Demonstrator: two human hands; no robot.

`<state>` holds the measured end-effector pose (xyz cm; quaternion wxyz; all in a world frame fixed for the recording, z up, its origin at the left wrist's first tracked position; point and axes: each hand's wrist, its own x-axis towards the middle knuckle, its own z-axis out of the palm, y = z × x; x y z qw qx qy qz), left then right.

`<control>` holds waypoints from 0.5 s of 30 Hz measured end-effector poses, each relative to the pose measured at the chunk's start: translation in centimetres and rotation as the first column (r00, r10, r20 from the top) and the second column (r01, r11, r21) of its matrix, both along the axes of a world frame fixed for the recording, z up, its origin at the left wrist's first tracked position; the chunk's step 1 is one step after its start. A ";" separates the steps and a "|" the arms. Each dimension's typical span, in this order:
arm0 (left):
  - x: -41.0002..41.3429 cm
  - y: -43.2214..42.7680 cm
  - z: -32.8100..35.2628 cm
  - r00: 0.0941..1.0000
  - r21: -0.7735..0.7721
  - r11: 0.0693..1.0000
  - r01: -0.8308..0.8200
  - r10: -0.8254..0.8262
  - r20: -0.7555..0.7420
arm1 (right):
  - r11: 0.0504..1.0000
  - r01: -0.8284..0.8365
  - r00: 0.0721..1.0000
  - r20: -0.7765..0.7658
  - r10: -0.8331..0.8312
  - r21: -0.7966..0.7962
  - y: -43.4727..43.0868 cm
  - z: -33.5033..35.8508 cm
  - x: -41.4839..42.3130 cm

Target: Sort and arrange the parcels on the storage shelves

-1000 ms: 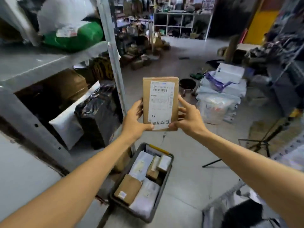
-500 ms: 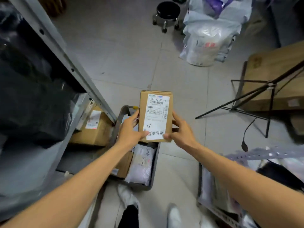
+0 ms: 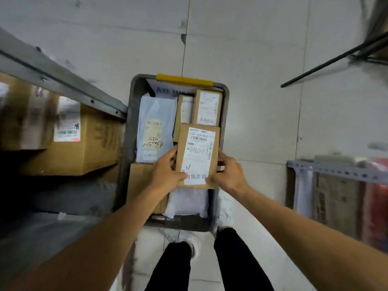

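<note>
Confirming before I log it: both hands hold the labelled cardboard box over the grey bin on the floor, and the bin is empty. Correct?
Not quite: the grey bin is not empty. The head view shows parcels in it, among them a white mailer bag and a smaller cardboard box. The rest stands: the left hand and right hand hold the labelled cardboard box over the bin.

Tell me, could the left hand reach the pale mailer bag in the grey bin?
Probably, once freed: the left hand grips the labelled box with the right hand, but the mailer bag lies uncovered in the grey bin, just ahead of it.
</note>
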<state>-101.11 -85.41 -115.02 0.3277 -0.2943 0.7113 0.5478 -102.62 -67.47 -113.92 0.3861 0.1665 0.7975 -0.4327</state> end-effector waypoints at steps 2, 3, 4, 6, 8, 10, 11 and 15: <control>0.0 0.3 -3.4 0.999 -0.005 1.000 0.020 -0.020 0.035 | 0.999 0.008 1.000 0.021 -0.009 0.038 -0.1 -3.2 0.3; -0.1 0.4 -4.9 0.999 -0.005 1.000 0.020 -0.020 0.041 | 0.999 0.011 0.999 0.032 -0.013 0.054 -0.2 -4.6 0.3; -0.3 0.5 -6.3 0.999 -0.004 1.000 0.017 -0.017 0.040 | 0.998 0.009 0.999 0.039 -0.011 0.069 -0.3 -5.8 0.1; -1.0 0.8 -8.5 0.999 -0.008 1.000 0.024 -0.024 0.034 | 0.993 -0.013 0.999 0.038 0.009 0.113 -0.5 -8.3 -0.2; -1.6 1.1 -10.1 0.999 -0.009 0.999 0.041 -0.040 0.018 | 0.980 -0.057 0.998 0.033 0.051 0.191 -0.7 -10.2 -0.8; -2.0 1.3 -11.2 0.999 -0.008 0.999 0.051 -0.051 0.016 | 0.960 -0.085 0.996 0.044 0.076 0.266 -1.0 -11.3 -1.3; -2.1 1.5 -11.7 0.998 -0.013 0.998 0.055 -0.054 0.017 | 0.951 -0.102 0.995 0.041 0.094 0.292 -1.2 -11.6 -1.5; -2.3 1.8 -12.8 0.996 -0.028 0.996 0.090 -0.089 0.030 | 0.891 -0.230 0.969 0.011 0.246 0.390 -2.1 -11.4 -1.7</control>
